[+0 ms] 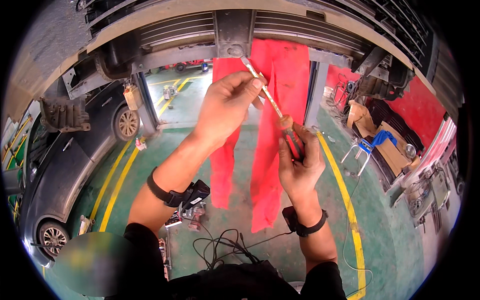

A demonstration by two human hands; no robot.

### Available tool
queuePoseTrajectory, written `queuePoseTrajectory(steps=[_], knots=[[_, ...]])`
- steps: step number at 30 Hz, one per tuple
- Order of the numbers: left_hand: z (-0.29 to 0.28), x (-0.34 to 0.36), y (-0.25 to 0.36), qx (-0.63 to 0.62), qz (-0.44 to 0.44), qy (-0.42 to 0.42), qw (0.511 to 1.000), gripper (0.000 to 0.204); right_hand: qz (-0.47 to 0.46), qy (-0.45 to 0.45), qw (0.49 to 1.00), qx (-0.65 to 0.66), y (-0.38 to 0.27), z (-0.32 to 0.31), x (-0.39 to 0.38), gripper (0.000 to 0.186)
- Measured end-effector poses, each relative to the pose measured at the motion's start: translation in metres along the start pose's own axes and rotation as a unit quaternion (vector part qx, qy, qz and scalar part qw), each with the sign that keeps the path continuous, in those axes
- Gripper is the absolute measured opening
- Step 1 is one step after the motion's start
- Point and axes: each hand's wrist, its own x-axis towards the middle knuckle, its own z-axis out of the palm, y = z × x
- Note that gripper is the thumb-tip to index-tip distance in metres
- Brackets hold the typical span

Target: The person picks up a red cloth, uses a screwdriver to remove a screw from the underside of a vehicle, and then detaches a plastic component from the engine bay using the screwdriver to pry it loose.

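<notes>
My right hand (299, 162) grips the red-and-black handle of a screwdriver (291, 140). Its metal shaft slants up and left to a tip close under a round fitting (234, 50) on the dark underside of a raised vehicle. My left hand (227, 102) pinches the shaft near its upper end with thumb and fingertips. A red cloth (287, 75) hangs in two strips from the underbody, right behind both hands. Black bands with small devices sit on both wrists.
A dark car (65, 165) is parked at the left on the green floor (165, 115), beside yellow lines. A lift post (146, 102) rises behind my left arm. Cardboard, a blue-and-white stool (362, 150) and clutter lie at the right. Black cables (220, 247) trail below.
</notes>
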Motion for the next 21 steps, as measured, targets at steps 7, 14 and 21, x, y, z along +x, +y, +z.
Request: queuePoseTrajectory(steps=[7,14,21], knots=[[-0.001,0.002,-0.005,-0.027,0.022,0.006,0.999,0.023,-0.001,0.008,0.999,-0.033,0.001,0.004,0.003,0.033],[-0.001,0.001,-0.007,-0.086,0.011,0.023,0.996,0.019,0.275,-0.154,0.873,0.373,-0.015,-0.009,0.017,0.035],[0.001,0.002,-0.007,-0.107,0.000,0.024,0.994,0.018,0.259,-0.156,0.905,0.300,-0.015,0.002,0.017,0.038]])
